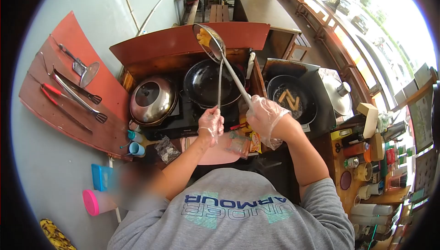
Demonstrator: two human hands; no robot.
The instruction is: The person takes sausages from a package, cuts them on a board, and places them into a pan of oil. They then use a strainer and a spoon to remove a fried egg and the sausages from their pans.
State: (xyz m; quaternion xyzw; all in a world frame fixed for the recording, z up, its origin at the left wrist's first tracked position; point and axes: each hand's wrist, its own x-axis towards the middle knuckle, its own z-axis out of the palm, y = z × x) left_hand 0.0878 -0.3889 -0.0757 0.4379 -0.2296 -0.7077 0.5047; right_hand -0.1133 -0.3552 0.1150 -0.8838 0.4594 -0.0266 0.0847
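My right hand (266, 117), in a clear plastic glove, is closed around the long handle of a wire strainer (219, 43). Yellow fried food (203, 37) lies in its basket, raised above the dark wok (206, 82) on the stove. My left hand (211, 124), also gloved, grips the thin metal handle of a utensil (220, 85). That handle runs up to the strainer's neck, where its head overlaps the basket. Below my left hand is a pink cutting board (206, 156), with plastic food packets (239, 143) at its right.
A lidded steel pot (152, 99) stands left of the wok. To the right, several brown sticks fry in a black pan (300, 112), beside a round lid (337, 95). Tongs (75, 91) hang on the red panel at left. Bottles and jars (362, 172) crowd the right shelf.
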